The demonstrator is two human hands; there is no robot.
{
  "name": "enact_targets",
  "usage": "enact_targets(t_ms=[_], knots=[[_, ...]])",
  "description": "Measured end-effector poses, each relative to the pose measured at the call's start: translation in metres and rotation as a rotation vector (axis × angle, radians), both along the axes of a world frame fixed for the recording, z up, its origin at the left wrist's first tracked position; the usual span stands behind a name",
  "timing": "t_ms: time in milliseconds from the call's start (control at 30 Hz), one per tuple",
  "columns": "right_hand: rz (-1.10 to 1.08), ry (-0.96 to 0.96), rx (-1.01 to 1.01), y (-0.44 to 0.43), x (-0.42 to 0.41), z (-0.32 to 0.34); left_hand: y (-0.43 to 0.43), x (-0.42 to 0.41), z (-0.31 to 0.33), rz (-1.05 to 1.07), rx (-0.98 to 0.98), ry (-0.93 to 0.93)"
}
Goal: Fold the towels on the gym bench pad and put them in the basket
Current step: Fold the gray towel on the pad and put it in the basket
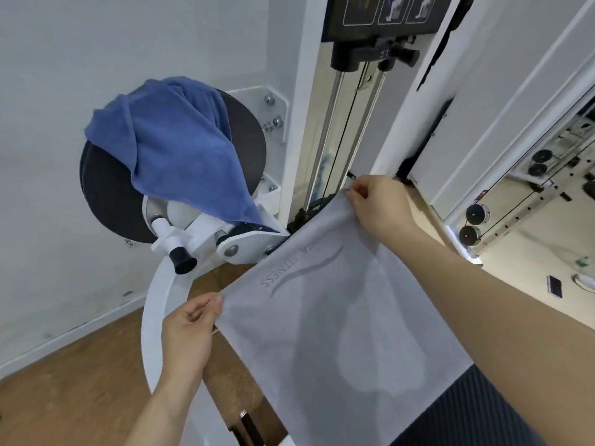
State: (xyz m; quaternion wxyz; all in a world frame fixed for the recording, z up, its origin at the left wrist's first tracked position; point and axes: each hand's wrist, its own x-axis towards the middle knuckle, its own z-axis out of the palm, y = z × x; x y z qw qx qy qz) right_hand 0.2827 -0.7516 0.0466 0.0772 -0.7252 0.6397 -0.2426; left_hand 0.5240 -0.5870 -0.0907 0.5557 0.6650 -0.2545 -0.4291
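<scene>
The person is holding a grey towel (pixel 338 317) stretched between both hands. The left hand (pixel 190 320), at about 7 o'clock in the view, is pinching one upper corner between thumb and fingers. The right hand (pixel 376 201), toward 2 o'clock from it, is pinching the other upper corner. The towel, which is carrying a printed fitness logo (pixel 299 268), is hanging flat from this edge. Its lower part seems to be reaching a dark ribbed worktop (pixel 467 413) at 5 o'clock.

A blue towel (pixel 174 149) is lying crumpled over the round black pad (pixel 109 201) of the machine at 10 o'clock, not yet folded. The basket is not showing.

I am judging that the first fold of the grey towel is in hand: it is spread out, but no fold is made yet. The next move is calling for bringing the two held corners together evenly. Both pinches must be tight, so that the cloth is not slipping or twisting.
</scene>
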Motion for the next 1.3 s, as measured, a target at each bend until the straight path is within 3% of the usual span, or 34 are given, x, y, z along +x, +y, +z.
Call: enact_targets(t_ms=[167, 333, 467, 633, 900, 967, 1133, 1300], knots=[[-0.021, 0.051, -0.022, -0.013, 0.003, -0.013, -0.014, 0.003, -0.015, 0.020, 0.014, -0.081], [-0.049, 0.111, 0.020, -0.022, 0.005, -0.017, -0.019, 0.000, -0.018, 0.012, 0.056, 0.004], [-0.044, 0.089, 0.044, -0.024, 0.004, -0.016, -0.019, -0.003, -0.018, 0.023, 0.047, 0.027], [-0.059, 0.037, 0.026, -0.024, 0.005, -0.013, -0.018, -0.003, -0.014, 0.006, 0.028, -0.076], [-0.002, 0.119, 0.150, -0.008, 0.004, 0.023, -0.008, 0.013, 0.001, -0.226, 0.078, -0.126], [0.022, 0.027, 0.155, 0.009, -0.007, 0.041, 0.004, 0.019, 0.019, -0.272, 0.026, -0.141], [0.090, -0.407, 0.267, 0.084, -0.051, 0.090, 0.029, 0.039, 0.064, -0.382, -0.129, -0.058], [0.140, -0.657, 0.273, 0.173, -0.097, 0.128, 0.044, 0.036, 0.112, -0.452, -0.323, 0.192]])
